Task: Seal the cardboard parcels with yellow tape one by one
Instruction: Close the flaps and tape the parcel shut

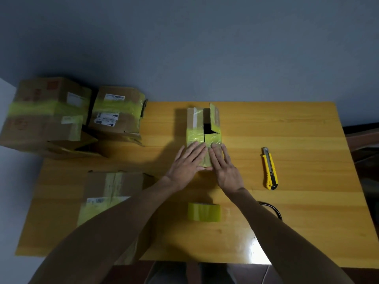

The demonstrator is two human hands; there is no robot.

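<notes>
Small parcel [203, 136] mid-surface, far flap up, both hands (left hand [187, 161], right hand [223, 167]) flat, fingers open pressing its near taped end; looks light, crushable, so hold by side walls, not flaps.

Hands [207, 162] on central parcel [203, 128], knife [270, 169] right, tape roll [204, 212] before

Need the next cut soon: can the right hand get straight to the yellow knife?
Probably yes. The right hand lies flat on the parcel, and bare table separates it from the knife.
</notes>
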